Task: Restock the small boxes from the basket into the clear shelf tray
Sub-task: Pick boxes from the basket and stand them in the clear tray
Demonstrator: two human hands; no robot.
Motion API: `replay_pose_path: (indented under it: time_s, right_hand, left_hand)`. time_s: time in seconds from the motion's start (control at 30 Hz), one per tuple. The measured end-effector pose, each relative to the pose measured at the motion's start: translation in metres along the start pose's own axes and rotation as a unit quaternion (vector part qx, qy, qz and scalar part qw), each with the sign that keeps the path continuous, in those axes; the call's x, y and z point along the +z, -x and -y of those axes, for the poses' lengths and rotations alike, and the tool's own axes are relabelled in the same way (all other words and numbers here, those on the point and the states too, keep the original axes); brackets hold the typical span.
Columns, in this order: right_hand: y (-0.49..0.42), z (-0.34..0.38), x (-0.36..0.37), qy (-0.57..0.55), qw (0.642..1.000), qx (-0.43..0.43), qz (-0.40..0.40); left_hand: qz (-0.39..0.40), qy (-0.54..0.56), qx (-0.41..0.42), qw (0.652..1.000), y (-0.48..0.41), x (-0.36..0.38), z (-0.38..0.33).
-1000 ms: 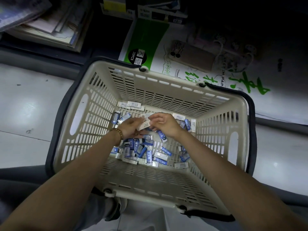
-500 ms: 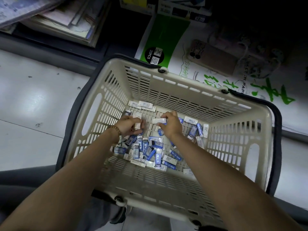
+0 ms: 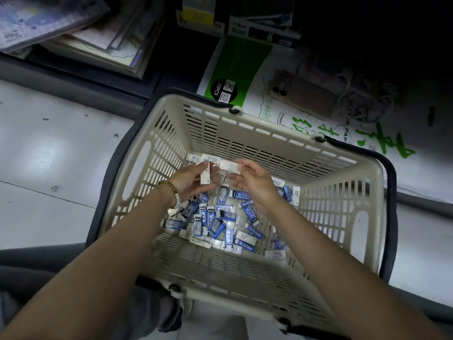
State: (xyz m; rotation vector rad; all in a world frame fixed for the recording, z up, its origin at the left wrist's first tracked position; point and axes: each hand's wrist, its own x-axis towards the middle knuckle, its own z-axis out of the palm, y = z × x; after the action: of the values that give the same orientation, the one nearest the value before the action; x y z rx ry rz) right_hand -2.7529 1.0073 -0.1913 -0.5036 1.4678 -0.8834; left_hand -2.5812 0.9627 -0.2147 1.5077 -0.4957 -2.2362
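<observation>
One stack of printed papers and booklets sits on a dark shelf at far left, cut off by the frame's top edge. One beige slatted plastic basket with dark handles stands on a pale tiled floor. The person's left hand, with a beaded bracelet at the wrist, is over the far left part of the basket, fingers curled round an upright small white box. The person's right hand is just beside it. Its thumb and fingertips pinch a level small white box by one end, and the other fingers are blurred. Held boxes: two, one per hand, near each other; contact cannot be told. A heap of loose small boxes, oblong cartons in blue-and-white and plain white, covers the middle of the basket's floor up to its right wall, with a short row along the far wall. They overlap and are partly hidden under both forearms, so no count is possible, and the print is too small to read. One green-and-white carton marked 20PCS lies beyond the basket's far rim. One phone in a pinkish case lies on it, dimly lit.
</observation>
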Motion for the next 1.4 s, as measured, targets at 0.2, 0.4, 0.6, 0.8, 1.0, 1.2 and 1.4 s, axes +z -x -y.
replay_pose_path:
  time_s: [0.2,0.4,0.6,0.8,1.0,1.2,1.4]
  right_hand:
    - [0.054,0.082,-0.035,0.029,0.995,-0.058,0.076]
    - [0.113,0.147,-0.042,0.064,0.987,-0.126,0.078]
    - [0.159,0.176,-0.045,0.051,0.980,-0.193,0.027]
    - [0.183,0.181,-0.042,0.007,0.978,-0.207,-0.012]
    - [0.188,0.188,-0.047,0.042,0.979,-0.195,-0.043]
    - [0.185,0.190,-0.048,-0.029,0.987,-0.157,0.018]
    - [0.181,0.196,-0.047,-0.050,0.982,-0.182,0.012]
  left_hand:
    - [0.014,-0.065,0.058,0.996,0.040,0.040,-0.035]
    - [0.140,-0.161,0.092,0.973,0.104,0.108,-0.076]
    - [0.201,-0.267,0.222,0.916,0.163,0.144,-0.096]
    - [0.155,-0.254,0.299,0.907,0.183,0.152,-0.098]
    - [0.145,-0.166,0.301,0.928,0.180,0.168,-0.101]
    - [0.143,-0.181,0.334,0.914,0.181,0.170,-0.111]
    - [0.098,-0.265,0.315,0.906,0.188,0.168,-0.120]
